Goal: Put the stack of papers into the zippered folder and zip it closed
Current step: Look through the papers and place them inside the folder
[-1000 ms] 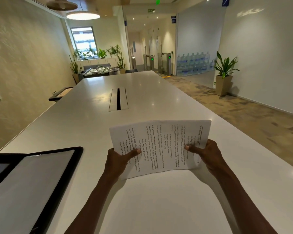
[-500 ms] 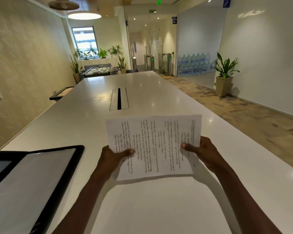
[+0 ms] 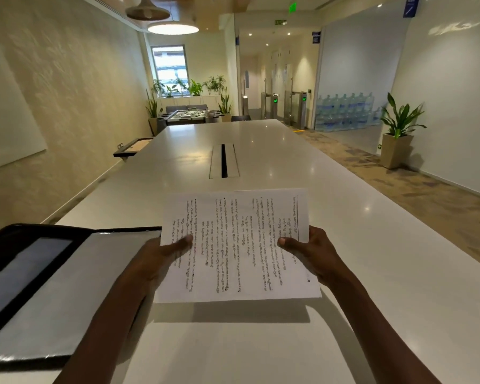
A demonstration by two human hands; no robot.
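Note:
I hold a white stack of papers with printed text above the white table, tilted up toward me and casting a shadow below. My left hand grips its left edge with the thumb on top. My right hand grips its right edge the same way. The zippered folder lies open on the table at the left, black-rimmed with a pale grey inside. The papers' left edge overlaps the folder's far right corner in view.
A cable slot is set in the middle of the long table. The table's right edge drops to a carpeted walkway with a potted plant. A wall runs along the left side.
The papers and both hands have shifted left toward the folder. The view has turned left, showing more of the open folder.

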